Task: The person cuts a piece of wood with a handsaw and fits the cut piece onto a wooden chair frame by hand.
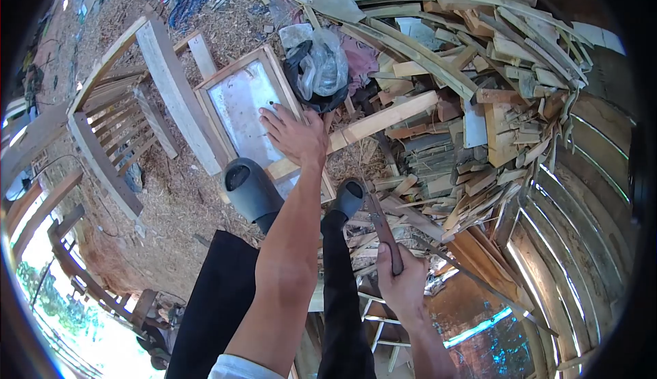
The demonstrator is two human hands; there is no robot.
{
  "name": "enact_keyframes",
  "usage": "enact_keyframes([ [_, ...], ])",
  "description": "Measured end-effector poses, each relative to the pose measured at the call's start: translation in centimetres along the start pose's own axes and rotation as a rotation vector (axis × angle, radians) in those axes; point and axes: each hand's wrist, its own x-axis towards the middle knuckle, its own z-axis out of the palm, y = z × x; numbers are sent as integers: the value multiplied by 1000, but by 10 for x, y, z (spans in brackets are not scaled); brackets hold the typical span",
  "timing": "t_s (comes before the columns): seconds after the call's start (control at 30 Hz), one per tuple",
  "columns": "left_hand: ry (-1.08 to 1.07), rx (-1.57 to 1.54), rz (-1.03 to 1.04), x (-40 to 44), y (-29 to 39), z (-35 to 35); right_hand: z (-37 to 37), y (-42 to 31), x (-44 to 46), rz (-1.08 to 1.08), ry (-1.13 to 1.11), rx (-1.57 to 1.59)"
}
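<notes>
My left hand [295,134] lies flat with its fingers spread, pressed on a wooden frame with a pale, glossy panel [239,98] inside it. A long light strip of wood [383,120] crosses this frame, passing beneath my palm and wrist. My feet, in dark clogs [248,186], stand at the frame's lower edge. Lower right, my right hand [404,280] is closed around a dark brown wooden-handled tool [380,221]. A long thin dark strip [486,283] runs out to the right beside that hand; whether it belongs to the tool, I cannot tell.
Offcuts and slats [438,153] are heaped on the right, beside a plank wall [582,221]. A black plastic bag [301,71] with clear plastic lies just beyond the frame. To the left stands a slatted wooden structure [123,126]. Wood shavings [171,221] cover the ground.
</notes>
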Motion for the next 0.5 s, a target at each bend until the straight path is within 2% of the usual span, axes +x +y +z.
enact_keyframes([
  [0.07, -6, 19, -10, 3, 4, 0, 1, -5, 5, -28, 23, -32],
  [0.2, -23, 19, -9, 1, 4, -1, -14, -21, 14, 58, -60, -75],
  [0.27, -19, 28, 12, 3, 3, 0, -18, -24, 19, 26, -84, -189],
  [0.37, -33, 29, 18, -2, 4, -2, 5, -15, 52, -79, 19, -157],
  [0.5, -57, 7, 32, 5, 8, -3, 32, -24, 95, 25, -48, -99],
])
